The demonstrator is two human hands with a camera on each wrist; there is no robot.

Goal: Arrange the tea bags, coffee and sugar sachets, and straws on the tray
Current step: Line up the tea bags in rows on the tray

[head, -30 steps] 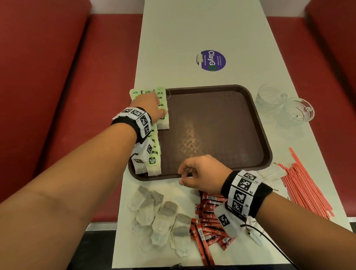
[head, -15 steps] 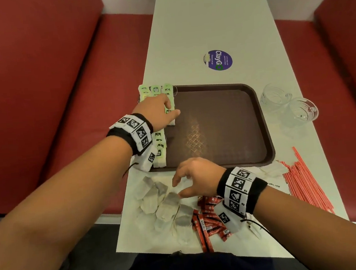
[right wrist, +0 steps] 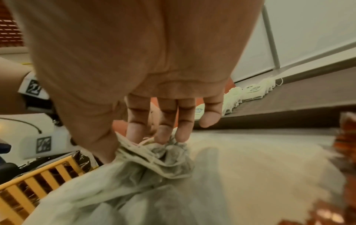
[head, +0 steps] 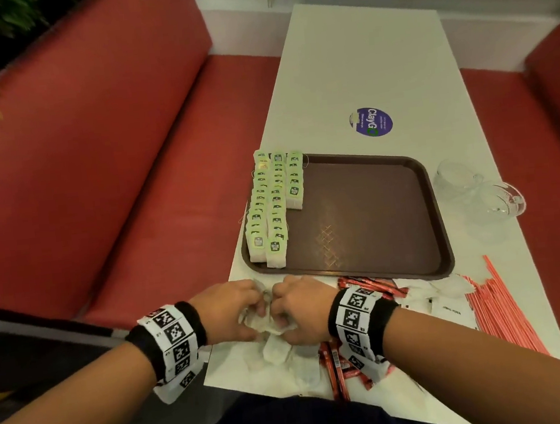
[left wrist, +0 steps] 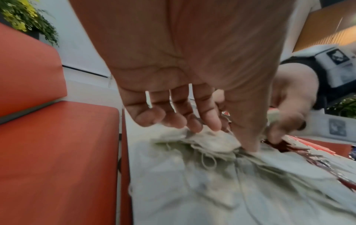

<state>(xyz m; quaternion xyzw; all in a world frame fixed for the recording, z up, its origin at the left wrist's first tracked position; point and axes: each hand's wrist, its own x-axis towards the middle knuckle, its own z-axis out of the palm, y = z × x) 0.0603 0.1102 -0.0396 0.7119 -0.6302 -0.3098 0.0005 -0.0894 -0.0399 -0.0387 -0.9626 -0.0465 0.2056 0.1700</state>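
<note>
Both hands meet over a heap of white tea bags [head: 274, 349] on the table's near edge, just in front of the brown tray [head: 374, 209]. My left hand [head: 236, 310] pinches the tops of the tea bags [left wrist: 210, 140] between thumb and fingers. My right hand [head: 293, 308] grips the gathered tea bags [right wrist: 154, 153] the same way. Three rows of green-tagged tea bags [head: 273, 209] lie along the tray's left side. Red sachets [head: 338, 367] lie right of the heap, partly under my right wrist. Red straws [head: 500, 310] lie at the table's right edge.
Two clear glass cups [head: 478, 192] stand right of the tray. White sachets [head: 452, 311] lie between the red sachets and straws. A purple sticker [head: 371, 122] marks the table beyond the tray. Red bench seats [head: 116, 193] flank the table.
My left hand has left the tea bag rows on the tray and come down to the loose heap. Both hands now hold tea bags together; the head view has pulled back.
</note>
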